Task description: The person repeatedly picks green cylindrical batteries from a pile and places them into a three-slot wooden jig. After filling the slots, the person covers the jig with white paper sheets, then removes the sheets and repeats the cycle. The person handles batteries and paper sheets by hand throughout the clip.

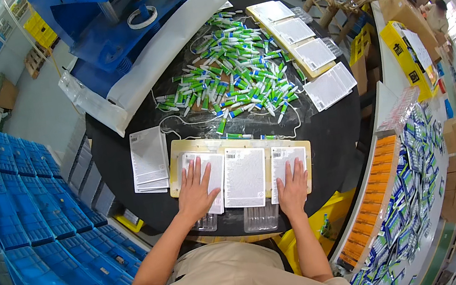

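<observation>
In front of me lies a cream-yellow tray (266,142) with three white printed cards in a row. My left hand (196,195) rests flat on the left card (217,179), fingers spread. Flat on the right card (284,157) lies my right hand (294,188), its fingers stretched out. Between my hands is the middle card (243,178), untouched. Clear plastic blister packs (261,218) stick out below the cards at the tray's near side. Two small green tubes (239,136) show at the tray's far edge. My palms hide parts of the outer cards.
A heap of green-and-white tubes (236,76) covers the middle of the black round table (138,212). A card stack (149,157) lies left. A second tray (318,73) with cards stands far right, beside loose cards (330,87). A blue machine (102,49) rises far left; blue bins (30,201) stand left.
</observation>
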Demonstrator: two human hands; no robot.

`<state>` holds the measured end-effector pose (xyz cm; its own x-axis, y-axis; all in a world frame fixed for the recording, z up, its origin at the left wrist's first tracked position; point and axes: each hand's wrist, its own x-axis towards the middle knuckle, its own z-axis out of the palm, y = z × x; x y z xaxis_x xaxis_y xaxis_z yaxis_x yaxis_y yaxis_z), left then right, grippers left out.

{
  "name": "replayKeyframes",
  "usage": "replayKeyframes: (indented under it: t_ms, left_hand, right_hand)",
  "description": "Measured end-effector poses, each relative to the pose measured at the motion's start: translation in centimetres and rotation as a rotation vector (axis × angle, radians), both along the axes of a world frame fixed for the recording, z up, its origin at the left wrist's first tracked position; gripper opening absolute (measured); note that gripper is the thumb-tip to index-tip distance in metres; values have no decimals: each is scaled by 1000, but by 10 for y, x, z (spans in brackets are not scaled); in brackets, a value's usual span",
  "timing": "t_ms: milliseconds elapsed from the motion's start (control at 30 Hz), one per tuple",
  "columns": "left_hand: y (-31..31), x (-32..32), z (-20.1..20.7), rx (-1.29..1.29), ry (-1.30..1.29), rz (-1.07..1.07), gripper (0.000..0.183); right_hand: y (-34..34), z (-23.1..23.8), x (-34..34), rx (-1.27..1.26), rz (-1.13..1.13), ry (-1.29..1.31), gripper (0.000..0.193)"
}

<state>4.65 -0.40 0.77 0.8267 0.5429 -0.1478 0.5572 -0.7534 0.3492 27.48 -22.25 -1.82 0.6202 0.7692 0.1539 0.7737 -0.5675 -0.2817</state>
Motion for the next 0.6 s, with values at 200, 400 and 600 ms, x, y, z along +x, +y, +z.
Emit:
replayKeyframes:
  t_ms: [200, 400, 600]
  left_hand:
    - [29, 15, -21, 100, -137, 87, 75]
    - [38, 14, -13, 138, -151, 71, 73]
    - [12, -24, 18, 111, -97, -319, 87]
  right_hand:
    - [12, 10, 4, -99, -26, 3, 64]
    - [52, 43, -50, 50, 506, 154, 82]
    - [51, 51, -59, -211, 588, 140, 88]
